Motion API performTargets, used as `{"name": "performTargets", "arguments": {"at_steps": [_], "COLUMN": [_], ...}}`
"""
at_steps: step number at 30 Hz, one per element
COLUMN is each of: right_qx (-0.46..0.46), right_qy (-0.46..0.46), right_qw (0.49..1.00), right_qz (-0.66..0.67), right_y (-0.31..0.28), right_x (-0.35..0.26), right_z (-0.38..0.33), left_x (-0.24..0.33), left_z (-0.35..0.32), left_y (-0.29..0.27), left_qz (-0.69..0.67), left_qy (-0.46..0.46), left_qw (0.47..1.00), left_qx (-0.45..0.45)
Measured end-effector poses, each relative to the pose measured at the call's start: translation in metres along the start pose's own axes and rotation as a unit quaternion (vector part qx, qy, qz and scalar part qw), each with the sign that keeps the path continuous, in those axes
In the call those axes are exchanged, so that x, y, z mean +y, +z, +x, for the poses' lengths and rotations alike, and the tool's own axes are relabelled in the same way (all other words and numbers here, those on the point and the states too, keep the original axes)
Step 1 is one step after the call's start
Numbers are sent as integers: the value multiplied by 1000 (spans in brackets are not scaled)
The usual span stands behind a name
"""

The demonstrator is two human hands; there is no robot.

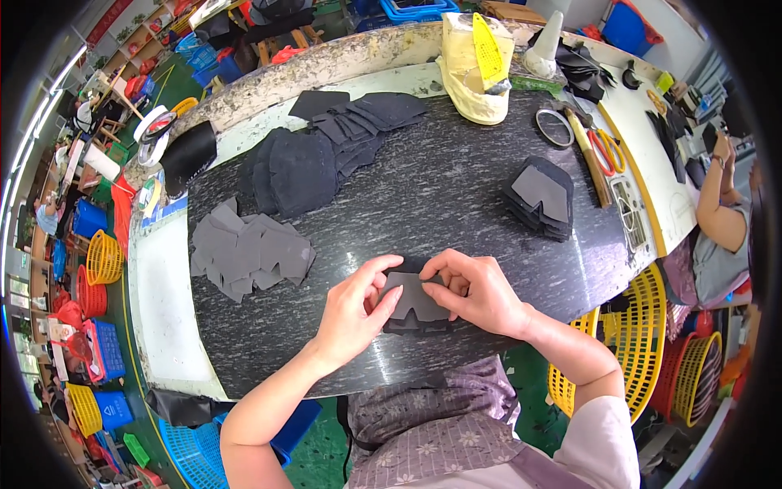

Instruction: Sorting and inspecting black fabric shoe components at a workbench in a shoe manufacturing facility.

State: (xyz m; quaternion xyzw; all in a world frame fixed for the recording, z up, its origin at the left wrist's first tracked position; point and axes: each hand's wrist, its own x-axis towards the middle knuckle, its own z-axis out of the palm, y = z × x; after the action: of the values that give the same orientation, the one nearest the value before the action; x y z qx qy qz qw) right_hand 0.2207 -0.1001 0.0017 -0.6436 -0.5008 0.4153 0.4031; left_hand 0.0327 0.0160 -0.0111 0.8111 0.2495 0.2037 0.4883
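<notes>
In front of me lies a grey piece with a V-shaped notch (413, 298) on top of darker black pieces, whose edges show above and below it. My left hand (352, 314) holds its left edge, the thumb on the grey surface and the index finger at the upper corner. At the upper right edge, my right hand (482, 295) pinches with thumb and index finger, the other fingers curled. Farther right sits a small stack of black pieces (538, 224) topped by a similar grey notched one. Loose grey pieces (248, 251) lie overlapping to the left.
Black cut pieces (297, 171) spread across the far left of the dark tabletop (440, 179). A yellowish block-shaped container (472, 90), a tape roll (555, 128), a hammer (588, 155) and scissors (609, 152) stand or lie far right. Yellow baskets (635, 342) flank the table; another person (725, 212) sits right.
</notes>
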Motion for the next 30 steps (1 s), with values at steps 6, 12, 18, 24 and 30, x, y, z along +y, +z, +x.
{"name": "performTargets", "arguments": {"at_steps": [6,12,18,24,30], "right_qx": [160,-11,186,146,191], "right_qy": [-231,-165,-200,1,-105], "right_qw": [886,977,956,952,958], "right_qz": [-369,-133,-109,-268,-187], "right_y": [-1,6,-78,-194,-138], "right_x": [0,10,-15,50,49], "right_z": [5,-12,-37,-9,-33], "left_x": [3,7,66,40,30], "left_z": [8,-3,86,248,170], "left_y": [-10,-6,45,145,129], "left_qz": [394,186,-24,230,-62], "left_qy": [169,127,150,120,172], "left_qw": [902,971,984,945,965], "left_qx": [41,-74,-92,-197,-185]}}
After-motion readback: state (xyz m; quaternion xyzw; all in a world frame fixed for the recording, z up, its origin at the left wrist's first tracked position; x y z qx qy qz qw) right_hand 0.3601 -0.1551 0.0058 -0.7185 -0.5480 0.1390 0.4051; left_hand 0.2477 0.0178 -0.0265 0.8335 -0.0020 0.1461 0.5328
